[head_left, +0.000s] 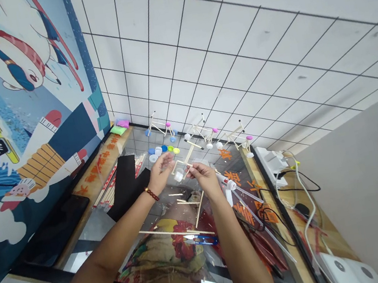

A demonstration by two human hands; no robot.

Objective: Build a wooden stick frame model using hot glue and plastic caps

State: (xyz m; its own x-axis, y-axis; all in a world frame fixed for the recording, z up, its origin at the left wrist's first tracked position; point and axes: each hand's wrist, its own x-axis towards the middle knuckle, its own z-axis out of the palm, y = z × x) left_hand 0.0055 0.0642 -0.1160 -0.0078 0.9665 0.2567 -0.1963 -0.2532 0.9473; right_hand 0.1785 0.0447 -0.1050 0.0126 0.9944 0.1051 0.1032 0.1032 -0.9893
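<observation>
Nearest on the bench (139,144) lie blue-handled snips (206,239) and loose sticks (199,209). Above it, the right hand (203,175) pinches a stick frame (189,155), long axis pointing away toward the tiled wall (210,71), white cap (179,176) nearest the body; the left hand (159,171) curls beside it, contact unclear. Leftward, a clear packet (107,189) holds wooden sticks; coloured caps (164,148) sit beyond.

A single view is taken from the person's head, held above the near edge of the desk (141,143) and directed forward and down across it. The desk is seen from close by, its whole depth taken in at a wide angle. Beyond the desk the gridded wall (193,59) is faced, its lines shown aslant; left of the desk a painted panel (29,97) is included.
</observation>
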